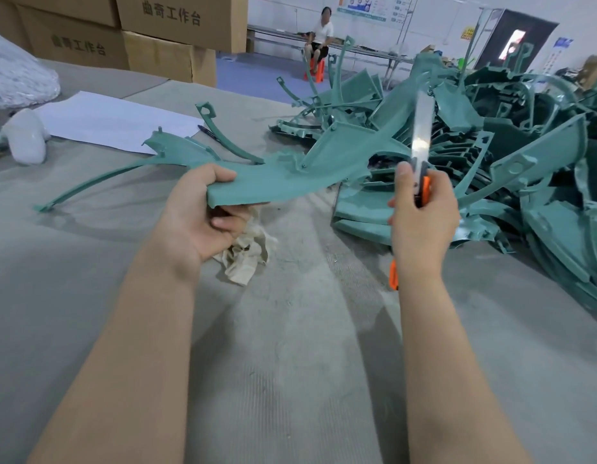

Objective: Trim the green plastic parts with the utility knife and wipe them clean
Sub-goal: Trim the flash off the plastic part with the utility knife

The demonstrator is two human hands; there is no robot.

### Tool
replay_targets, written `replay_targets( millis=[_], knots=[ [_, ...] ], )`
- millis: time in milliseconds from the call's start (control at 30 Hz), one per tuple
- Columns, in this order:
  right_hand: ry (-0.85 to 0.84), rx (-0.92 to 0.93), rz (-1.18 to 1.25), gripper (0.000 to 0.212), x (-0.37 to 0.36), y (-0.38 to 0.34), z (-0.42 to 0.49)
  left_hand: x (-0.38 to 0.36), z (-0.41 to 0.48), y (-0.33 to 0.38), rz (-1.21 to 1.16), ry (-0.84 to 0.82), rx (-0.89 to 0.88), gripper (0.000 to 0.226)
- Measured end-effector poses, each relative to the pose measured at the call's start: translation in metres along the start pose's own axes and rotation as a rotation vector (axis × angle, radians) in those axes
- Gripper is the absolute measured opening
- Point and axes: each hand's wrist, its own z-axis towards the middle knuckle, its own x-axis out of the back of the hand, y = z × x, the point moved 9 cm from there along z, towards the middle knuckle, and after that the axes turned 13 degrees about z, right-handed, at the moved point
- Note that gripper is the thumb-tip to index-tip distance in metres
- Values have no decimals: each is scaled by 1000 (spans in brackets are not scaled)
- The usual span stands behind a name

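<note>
Left of the green pile (pixel 524 135), your left hand (pixel 196 212) grips the curved part (pixel 290 182) by its broad end; right hand (pixel 424 216) clenches the knife (pixel 421 152); part looks light, stiff, thin arms likely whippy; broad end suits gripping.

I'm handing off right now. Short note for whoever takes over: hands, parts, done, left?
Left hand grips the near end of one green part, held above the table.
Right hand grips the utility knife, blade out, pointing up.
Rag lies just under the left hand; pile of green parts to the right.
Done: cannot tell which parts are trimmed.
Left: trim the held part, wipe it, then probably the pile.
</note>
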Motion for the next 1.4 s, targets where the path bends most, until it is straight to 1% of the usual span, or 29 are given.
replay_targets(
  millis=[100,167,300,400,700,900,1100,1233,1400],
  knots=[
    [54,-11,18,26,13,7,5,2,-2,-4,58,-18,55,17],
    [43,-12,22,25,14,8,6,4,-2,-6,77,-33,82,17],
    [11,15,17,31,12,6,5,5,-3,-8,82,-63,107,18],
    [10,21,19,31,10,5,4,4,-2,-11,59,-80,118,19],
    [-34,41,41,31,5,2,1,6,-1,-11,1,-91,113,18],
    [64,2,74,31,13,5,2,6,1,-11,13,-70,103,18],
    [14,13,42,29,8,6,2,6,1,-11,21,-69,114,19],
    [3,14,69,29,7,6,1,7,0,-11,12,-70,113,19],
    [18,37,40,28,9,5,2,5,-1,-11,19,-72,112,20]
  ],
)
